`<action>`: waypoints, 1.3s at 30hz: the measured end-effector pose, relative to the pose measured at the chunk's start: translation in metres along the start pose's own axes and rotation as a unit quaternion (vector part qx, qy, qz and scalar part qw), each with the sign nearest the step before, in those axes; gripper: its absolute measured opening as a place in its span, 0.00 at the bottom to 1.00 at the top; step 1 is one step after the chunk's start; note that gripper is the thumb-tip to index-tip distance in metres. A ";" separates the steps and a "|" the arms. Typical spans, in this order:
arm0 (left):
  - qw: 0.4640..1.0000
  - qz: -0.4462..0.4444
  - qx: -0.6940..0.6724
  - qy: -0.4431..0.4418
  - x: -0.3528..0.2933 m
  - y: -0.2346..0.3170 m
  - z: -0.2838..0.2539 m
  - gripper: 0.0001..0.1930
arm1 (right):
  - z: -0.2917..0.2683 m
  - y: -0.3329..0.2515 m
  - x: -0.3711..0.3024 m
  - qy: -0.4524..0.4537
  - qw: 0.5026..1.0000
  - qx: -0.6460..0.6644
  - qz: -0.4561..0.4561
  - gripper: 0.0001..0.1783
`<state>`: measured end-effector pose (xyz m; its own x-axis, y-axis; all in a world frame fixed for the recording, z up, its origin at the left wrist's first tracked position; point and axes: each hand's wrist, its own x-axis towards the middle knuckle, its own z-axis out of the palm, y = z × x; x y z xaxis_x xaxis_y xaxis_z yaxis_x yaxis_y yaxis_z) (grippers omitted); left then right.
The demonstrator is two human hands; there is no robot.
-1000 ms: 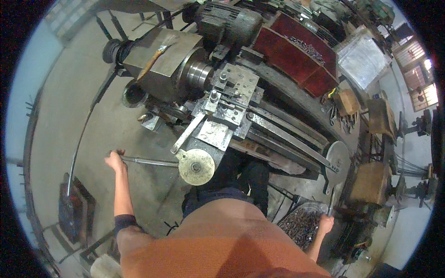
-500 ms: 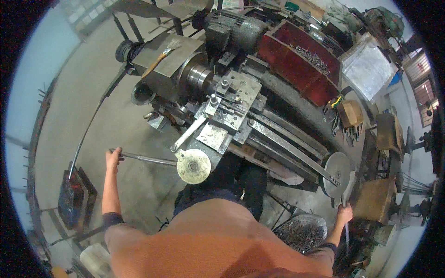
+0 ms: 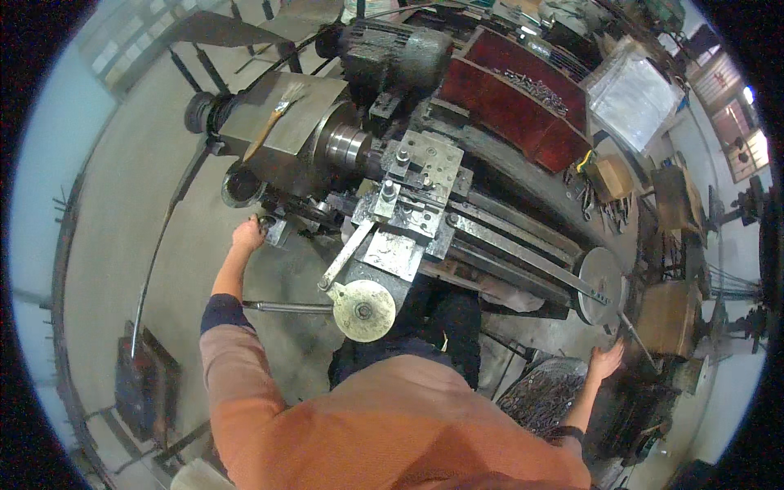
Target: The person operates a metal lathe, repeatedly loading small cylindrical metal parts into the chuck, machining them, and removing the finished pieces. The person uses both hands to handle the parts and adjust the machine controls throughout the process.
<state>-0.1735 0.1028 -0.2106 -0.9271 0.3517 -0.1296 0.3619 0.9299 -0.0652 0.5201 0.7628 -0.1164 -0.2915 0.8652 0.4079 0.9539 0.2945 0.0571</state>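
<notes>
I stand at a grey metal lathe point(image 3: 286, 139) with its chuck point(image 3: 347, 145) and tool post point(image 3: 415, 166) ahead of me. My left hand point(image 3: 247, 235) reaches forward to the headstock's front, fingers curled on a small control lever point(image 3: 266, 222). A long thin lever rod point(image 3: 286, 307) juts left from the pale round carriage handwheel point(image 3: 362, 310) and nothing holds it. My right hand point(image 3: 605, 360) hangs out to the right with fingers spread, just below the tailstock handwheel point(image 3: 600, 286) and next to its crank handle point(image 3: 635, 335), holding nothing.
A paintbrush point(image 3: 273, 121) lies on top of the headstock. Behind the lathe stands a red tray point(image 3: 523, 98) with metal parts. A bin of metal shavings point(image 3: 539, 400) sits by my right leg. Boxes and stands point(image 3: 670, 310) crowd the right; a dark frame point(image 3: 143, 384) stands left.
My left hand has let go of the long lever rod and moved forward and right to the headstock's small lever. My right hand has stayed by the tailstock wheel.
</notes>
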 end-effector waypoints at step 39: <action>0.913 -0.342 -0.087 0.203 -0.216 -0.067 -0.167 0.27 | -0.223 -0.628 0.012 -0.195 0.704 0.312 -0.608 0.11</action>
<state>-0.0135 -0.0181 -0.0133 -0.9030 -0.3397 0.2631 -0.3036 0.9377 0.1688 -0.0665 0.4983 0.0557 -0.9788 -0.1692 0.1152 -0.1974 0.9292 -0.3125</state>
